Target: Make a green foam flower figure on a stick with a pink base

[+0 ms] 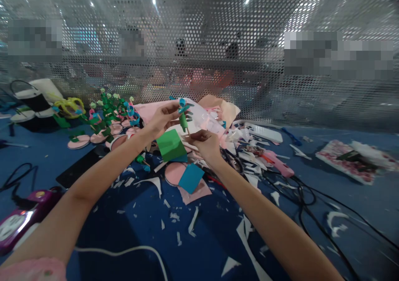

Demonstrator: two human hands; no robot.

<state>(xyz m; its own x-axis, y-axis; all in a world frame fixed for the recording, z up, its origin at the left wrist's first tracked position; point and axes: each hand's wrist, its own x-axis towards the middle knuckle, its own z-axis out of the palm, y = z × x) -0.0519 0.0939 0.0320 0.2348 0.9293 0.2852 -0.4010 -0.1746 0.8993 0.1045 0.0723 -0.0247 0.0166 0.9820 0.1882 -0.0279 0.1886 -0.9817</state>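
Up in front of me is a small paper flower [183, 121] with a blue curled top, a green paper leaf and a thin wooden stick. My right hand [204, 143] pinches the lower end of the stick. Around the upper part, my left hand [166, 117] has its thumb and fingers closed on the paper, some fingers showing behind it. Below the hands lie a green paper square [171, 144] and a blue paper square [191, 178]. A pink disc [175, 173] and a pink paper piece [196, 191] sit partly under the blue square.
Several finished paper flowers on pink bases [79, 141] stand at left, near yellow-handled scissors [71, 107]. A pink glue gun [280, 164] and black cables [302, 198] lie at right. A purple power strip [28, 214] is lower left. White scraps [230, 265] litter the blue surface; perforated metal [218, 77] rises behind.
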